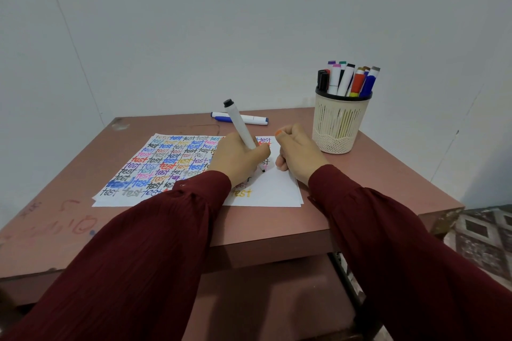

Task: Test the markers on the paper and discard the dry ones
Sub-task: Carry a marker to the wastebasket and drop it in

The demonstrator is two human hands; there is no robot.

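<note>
One black-tipped marker [240, 126] is under test: your left hand [238, 159] grips it, tip on the paper [277, 191]; your right hand [299, 155] rests curled, contents hidden. Judge the stroke next.

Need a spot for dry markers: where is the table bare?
Bare: the table left of the paper, and the strip right of it, in front of the cup. Crowded: behind the paper, where two loose markers lie.

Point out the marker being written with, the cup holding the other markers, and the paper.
marker [240, 124], head view, on the middle of its white barrel.
cup [339, 122], head view, on its slatted front wall.
paper [274, 191], head view, on the blank lower-right area.
</note>
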